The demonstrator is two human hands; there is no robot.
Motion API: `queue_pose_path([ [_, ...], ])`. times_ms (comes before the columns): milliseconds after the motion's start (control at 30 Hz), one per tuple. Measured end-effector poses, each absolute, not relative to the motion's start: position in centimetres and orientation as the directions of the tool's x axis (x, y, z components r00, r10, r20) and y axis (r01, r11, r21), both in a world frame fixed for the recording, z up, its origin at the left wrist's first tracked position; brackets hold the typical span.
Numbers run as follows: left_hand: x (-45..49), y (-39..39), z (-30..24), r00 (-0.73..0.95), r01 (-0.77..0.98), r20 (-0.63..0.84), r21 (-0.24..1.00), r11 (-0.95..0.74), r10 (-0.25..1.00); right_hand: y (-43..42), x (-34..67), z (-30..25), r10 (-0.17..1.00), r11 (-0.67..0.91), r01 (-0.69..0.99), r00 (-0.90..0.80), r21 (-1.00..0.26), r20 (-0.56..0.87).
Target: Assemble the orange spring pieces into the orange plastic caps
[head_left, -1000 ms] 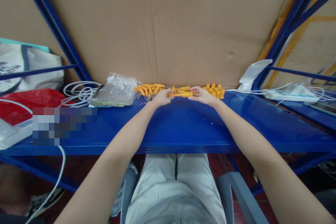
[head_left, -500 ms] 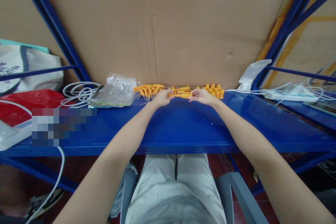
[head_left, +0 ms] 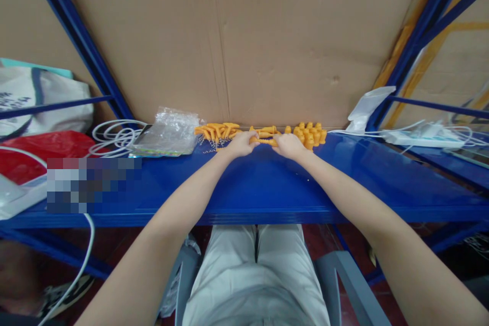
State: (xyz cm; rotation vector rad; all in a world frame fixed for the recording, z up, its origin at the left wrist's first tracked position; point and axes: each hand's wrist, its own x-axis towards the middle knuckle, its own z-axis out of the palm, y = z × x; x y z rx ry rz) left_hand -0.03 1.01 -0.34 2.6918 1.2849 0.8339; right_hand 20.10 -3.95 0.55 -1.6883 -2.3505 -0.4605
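A slim yellow-orange plastic part point(head_left: 266, 141) spans the gap between my hands, low over the far side of the table. Around its left end my left hand point(head_left: 243, 143) is closed, and the fingers of my right hand point(head_left: 289, 145) are wrapped round its right end. My grip hides both ends, so its full shape cannot be told. Just behind it lie more long yellow-orange pieces point(head_left: 267, 129). T-shaped orange handles point(head_left: 217, 130) are heaped left of my left hand, with small chains or wavy strips beside them. Right of my right hand stand several orange cap-like pieces point(head_left: 312, 134).
A clear plastic bag point(head_left: 171, 130) lies on the blue table point(head_left: 267, 188), with coiled white cable point(head_left: 114, 135) and a red bag point(head_left: 49, 147) farther left. A power strip point(head_left: 424, 137) sits at right. Cardboard point(head_left: 286, 46) closes off the back.
My hands have closed more fully round the part's ends, and the right hand has shifted slightly left. Less of the part shows between them now.
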Motion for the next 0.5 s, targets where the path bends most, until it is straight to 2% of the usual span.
queue_pose_path([
  [100, 0.2, 0.4, -0.1, 0.541, 0.714, 0.513, 0.139, -0.686, 0.667, -3.8, 20.6, 0.6, 0.898, 0.315, 0.946, -0.321, 0.070, 0.300],
  [167, 0.3, 0.2, -0.1, 0.555, 0.708, 0.522, 0.110, -0.697, 0.647, -3.6, 20.9, 0.6, 0.907, 0.336, 0.941, -0.329, 0.019, 0.263],
  [300, 0.4, 0.6, -0.3, 0.547, 0.686, 0.536, 0.153, -0.711, 0.643, -3.2, 21.8, 0.4, 0.875, 0.365, 0.930, -0.329, -0.036, 0.354],
  [400, 0.2, 1.1, -0.3, 0.522, 0.680, 0.537, 0.208, -0.704, 0.663, -2.8, 22.4, 0.4, 0.791, 0.448, 0.894, -0.398, 0.004, 0.465],
  [500, -0.2, 1.3, -0.3, 0.491, 0.698, 0.519, 0.247, -0.673, 0.700, -2.4, 22.9, 0.4, 0.750, 0.485, 0.873, -0.451, 0.061, 0.484],
])
